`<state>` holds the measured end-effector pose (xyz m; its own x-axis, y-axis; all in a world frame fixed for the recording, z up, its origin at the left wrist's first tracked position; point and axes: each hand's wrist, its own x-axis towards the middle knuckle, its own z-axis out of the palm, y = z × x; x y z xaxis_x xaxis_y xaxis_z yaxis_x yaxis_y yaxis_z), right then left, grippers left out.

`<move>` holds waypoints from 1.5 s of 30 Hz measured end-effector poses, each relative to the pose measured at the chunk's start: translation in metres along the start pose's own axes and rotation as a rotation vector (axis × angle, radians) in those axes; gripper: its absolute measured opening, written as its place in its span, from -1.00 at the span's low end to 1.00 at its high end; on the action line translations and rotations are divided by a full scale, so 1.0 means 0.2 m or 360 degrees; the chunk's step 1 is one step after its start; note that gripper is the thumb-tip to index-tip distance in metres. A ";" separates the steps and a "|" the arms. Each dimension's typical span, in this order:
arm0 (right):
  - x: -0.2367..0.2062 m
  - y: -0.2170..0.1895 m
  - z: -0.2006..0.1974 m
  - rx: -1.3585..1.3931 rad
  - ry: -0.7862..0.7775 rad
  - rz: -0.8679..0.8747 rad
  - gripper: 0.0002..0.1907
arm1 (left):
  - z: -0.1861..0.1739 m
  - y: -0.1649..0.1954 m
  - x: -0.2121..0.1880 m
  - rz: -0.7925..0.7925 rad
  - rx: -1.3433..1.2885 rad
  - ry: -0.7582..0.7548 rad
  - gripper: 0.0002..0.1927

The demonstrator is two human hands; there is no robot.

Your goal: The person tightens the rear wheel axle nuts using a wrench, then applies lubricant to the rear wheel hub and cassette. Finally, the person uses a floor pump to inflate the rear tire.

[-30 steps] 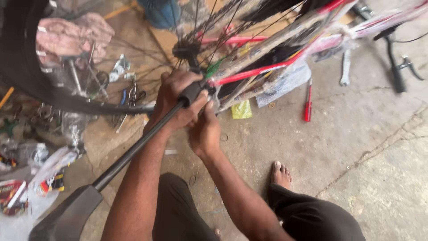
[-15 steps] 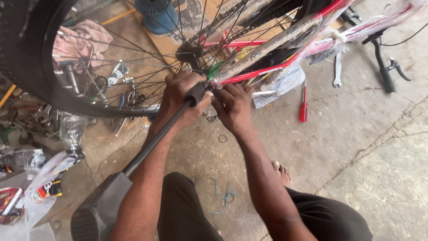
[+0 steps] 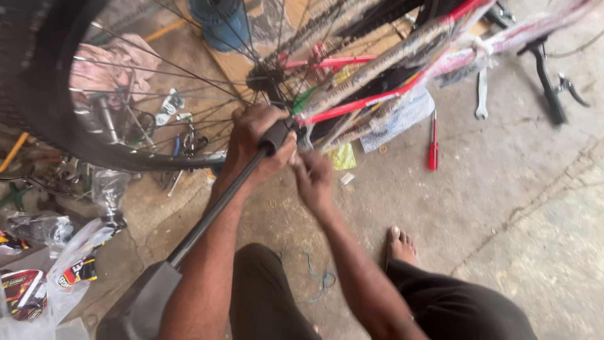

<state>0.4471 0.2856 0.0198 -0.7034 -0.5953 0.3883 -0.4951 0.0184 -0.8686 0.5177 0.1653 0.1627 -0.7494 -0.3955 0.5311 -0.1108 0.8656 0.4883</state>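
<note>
Rough concrete floor [image 3: 503, 189]; shiny metal spokes [image 3: 157, 69]; matt black tyre [image 3: 38, 94].

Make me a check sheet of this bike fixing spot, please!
Surface: cracked concrete floor, dusty.
Job's things: bicycle wheel with spokes; black crank arm with pedal.
Clutter: red screwdriver, wrench, plastic bags, pink rag.
Hands: left hand wraps the crank arm's top; right hand has fingers beside it at the red frame.
Cables: blue string on floor.
Surroundings: blue bucket.
</note>
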 end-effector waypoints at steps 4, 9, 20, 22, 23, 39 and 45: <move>0.24 -0.07 -0.27 -0.0649 -0.0070 -0.0658 -0.85 | 0.01 0.00 0.00 0.0023 -0.0043 0.0015 -0.69; 0.33 -0.20 -0.22 -0.0054 -0.0099 -0.0253 -0.78 | 0.02 0.00 0.00 -0.0103 -0.0135 -0.0050 -0.69; -0.10 -0.08 0.11 0.1353 0.0052 0.0887 -0.73 | 0.02 0.00 0.01 -0.0094 -0.0010 -0.0008 -0.72; 0.02 -0.06 -0.03 0.0526 -0.0029 0.0718 -0.77 | 0.04 0.00 0.00 -0.0056 0.0021 -0.0005 -0.71; 0.10 -0.06 -0.09 0.0160 -0.0034 0.0277 -0.82 | 0.04 -0.01 -0.01 0.0002 0.0045 0.0036 -0.70; 0.24 -0.04 -0.15 -0.0284 0.0027 -0.0559 -0.81 | 0.07 0.03 0.02 -0.0205 0.0246 -0.0100 -0.67; -0.02 -0.15 0.24 0.1429 0.0080 0.0735 -0.84 | 0.07 0.07 0.02 -0.0126 0.0246 -0.0043 -0.70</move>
<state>0.4899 0.2489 0.0284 -0.7602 -0.6478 -0.0500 0.3835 -0.3852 -0.8394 0.5037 0.1802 0.1633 -0.7514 -0.4577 0.4753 -0.2676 0.8698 0.4146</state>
